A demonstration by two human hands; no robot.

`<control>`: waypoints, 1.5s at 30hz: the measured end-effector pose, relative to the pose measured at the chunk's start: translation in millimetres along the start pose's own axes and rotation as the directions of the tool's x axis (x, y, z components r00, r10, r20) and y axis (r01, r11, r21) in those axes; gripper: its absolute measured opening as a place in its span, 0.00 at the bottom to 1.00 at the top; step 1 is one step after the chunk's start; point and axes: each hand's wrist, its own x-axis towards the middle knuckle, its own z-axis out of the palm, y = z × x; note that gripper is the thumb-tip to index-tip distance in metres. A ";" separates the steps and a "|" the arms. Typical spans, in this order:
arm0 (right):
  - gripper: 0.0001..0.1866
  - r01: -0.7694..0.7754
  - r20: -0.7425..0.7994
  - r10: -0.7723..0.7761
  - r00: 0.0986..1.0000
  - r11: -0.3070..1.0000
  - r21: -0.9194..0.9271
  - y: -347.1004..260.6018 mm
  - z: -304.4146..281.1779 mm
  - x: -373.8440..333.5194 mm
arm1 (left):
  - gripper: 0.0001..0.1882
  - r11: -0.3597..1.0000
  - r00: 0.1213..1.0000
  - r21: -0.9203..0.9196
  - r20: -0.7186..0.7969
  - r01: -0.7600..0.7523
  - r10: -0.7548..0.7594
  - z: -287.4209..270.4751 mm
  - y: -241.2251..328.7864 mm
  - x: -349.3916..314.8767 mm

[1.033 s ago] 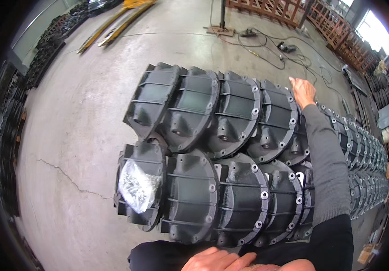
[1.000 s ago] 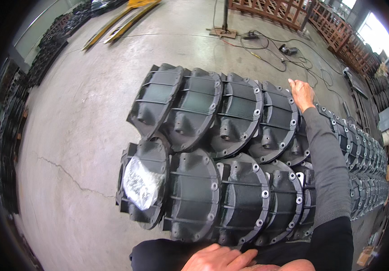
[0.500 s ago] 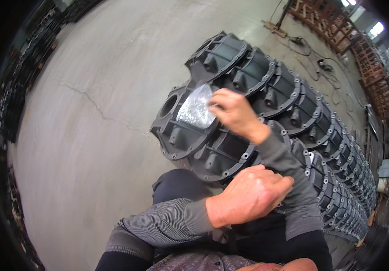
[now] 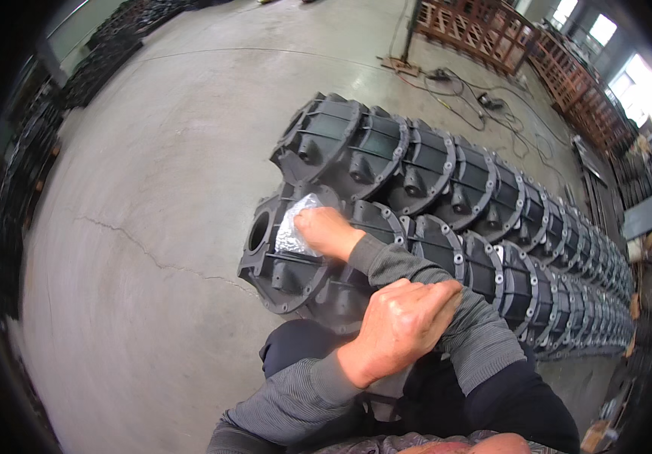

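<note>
A clear plastic bag of small shiny pieces point(image 4: 290, 239) lies on the nearest dark grey metal casing point(image 4: 284, 278), beside that casing's round opening. My right hand point(image 4: 326, 231) reaches across to the bag, its fingers curled against it and partly hidden. Whether they pinch the bag or something from it does not show. Closer to my body, my left hand point(image 4: 405, 325) is a closed fist raised above my right forearm. Whatever it may hold is out of sight.
Two long rows of similar flanged casings point(image 4: 485, 178) stretch toward the right. Cables point(image 4: 485, 98) lie on the floor behind them, near brown slatted racks point(image 4: 477, 34). Dark stacked parts point(image 4: 31, 181) line the left side. A crack point(image 4: 140, 246) runs across the concrete floor.
The view has shifted. My right hand has moved in over the bag, covering part of it, and its fingers have curled. My left fist stays closed near my right forearm.
</note>
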 end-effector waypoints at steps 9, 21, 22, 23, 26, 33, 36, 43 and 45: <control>0.12 -0.263 -0.044 0.381 0.924 0.713 0.650 52.1 -79.2 -28.3 | 0.11 0.997 0.993 0.040 0.102 0.060 -0.064 -10.5 -0.8 -0.1; 0.08 -0.338 -0.034 0.881 0.472 0.217 0.916 351.1 -186.4 -141.6 | 0.18 0.996 0.917 0.073 0.391 0.054 -0.078 -10.4 -17.8 6.3; 0.08 -0.315 -0.007 0.884 0.468 0.174 0.933 367.7 -190.9 -146.2 | 0.18 0.993 0.917 0.117 0.397 -0.030 -0.019 -6.6 -23.4 6.9; 0.09 -0.321 0.022 0.884 0.467 0.147 0.936 383.0 -194.7 -149.1 | 0.18 0.993 0.909 0.119 0.415 -0.013 -0.038 -4.3 -27.1 7.8; 0.10 -0.330 0.053 0.879 0.473 0.122 0.936 418.4 -200.6 -152.2 | 0.19 0.993 0.890 0.089 0.441 0.082 -0.113 0.7 -35.6 13.1; 0.13 -0.391 0.037 0.846 0.533 0.206 0.897 462.9 -199.0 -148.8 | 0.24 0.987 0.833 0.094 0.530 0.128 -0.159 4.3 -55.2 22.3; 0.13 -0.480 -0.029 0.861 0.508 0.311 0.820 472.0 -194.1 -142.5 | 0.23 0.981 0.799 0.096 0.569 0.171 -0.195 8.1 -59.7 19.6; 0.09 -0.768 -0.209 0.797 0.567 0.603 0.216 479.5 -193.0 -135.3 | 0.24 0.975 0.843 0.045 0.496 0.217 -0.210 16.8 -64.8 14.1; 0.08 -0.791 -0.183 0.798 0.574 0.598 0.129 481.3 -193.2 -137.4 | 0.25 0.970 0.836 0.037 0.500 0.239 -0.225 16.1 -64.5 15.7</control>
